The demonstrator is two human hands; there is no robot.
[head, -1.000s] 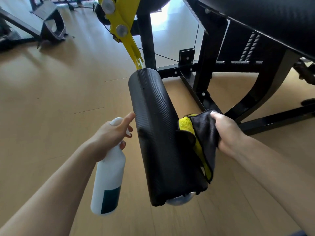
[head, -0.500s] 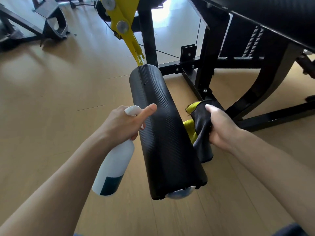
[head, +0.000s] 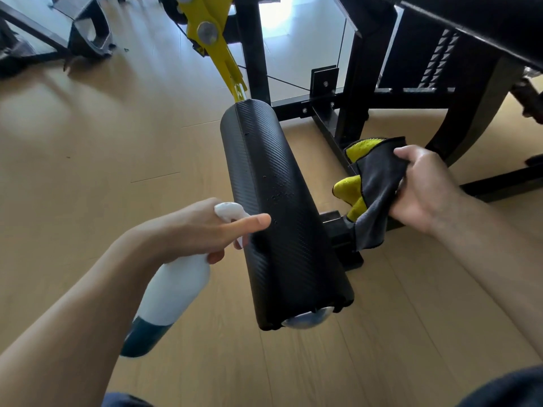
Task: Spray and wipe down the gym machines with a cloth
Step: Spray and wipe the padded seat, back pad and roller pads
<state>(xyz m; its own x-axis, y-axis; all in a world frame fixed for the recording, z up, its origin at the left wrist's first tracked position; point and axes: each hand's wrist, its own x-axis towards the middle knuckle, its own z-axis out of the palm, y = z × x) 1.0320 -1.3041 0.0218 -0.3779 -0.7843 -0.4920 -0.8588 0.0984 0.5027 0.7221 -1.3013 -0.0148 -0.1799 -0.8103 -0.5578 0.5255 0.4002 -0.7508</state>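
Left hand grip: left hand (head: pixel 191 227) curls round the neck of a white spray bottle (head: pixel 170 292), forefinger stretched out straight with its tip against the left side of the roller pad; the bottle tilts down and back toward the person.
Right hand grip: right hand (head: pixel 426 186) bunches a grey and yellow cloth (head: pixel 373 186) in curled fingers, just right of the roller pad; whether the cloth touches it cannot be told.
Roller pad: black roller pad (head: pixel 279 210) lies between both hands, small droplets on its upper face.
Yellow arm: yellow arm (head: pixel 214 39) meets the pad's far end.
Frame: black machine frame (head: pixel 352 92) stands behind, on the wooden floor (head: pixel 88 142).
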